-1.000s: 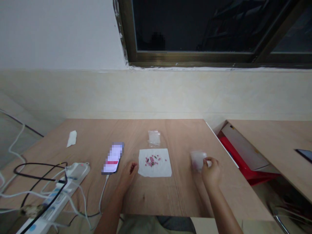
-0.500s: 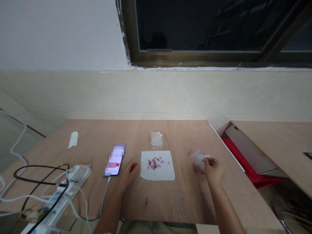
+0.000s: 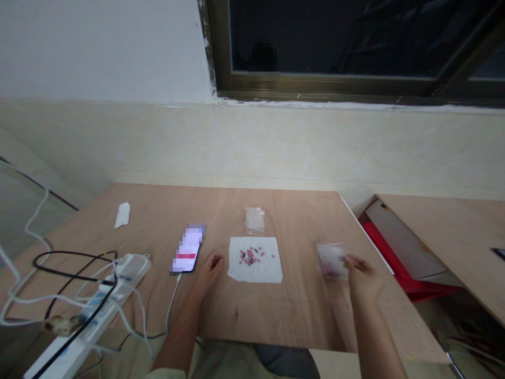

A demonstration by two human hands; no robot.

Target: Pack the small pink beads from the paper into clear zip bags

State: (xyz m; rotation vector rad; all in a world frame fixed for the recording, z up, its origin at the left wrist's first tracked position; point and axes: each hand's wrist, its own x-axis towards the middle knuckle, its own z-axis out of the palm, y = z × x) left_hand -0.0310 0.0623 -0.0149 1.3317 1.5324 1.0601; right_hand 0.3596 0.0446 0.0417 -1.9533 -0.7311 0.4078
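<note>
Wooden tabletop (image 3: 276, 316), phone (image 3: 187, 248) beside loosely curled left hand (image 3: 209, 271), right hand (image 3: 363, 279) pinching clear plastic bag (image 3: 331, 260)

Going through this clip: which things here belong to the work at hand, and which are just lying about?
In use: right hand; small clear bag of pink pieces; left hand; white tissue; pink beads; second clear bag.

Lying about: phone; charging cable; power strip; tissue scrap.
</note>
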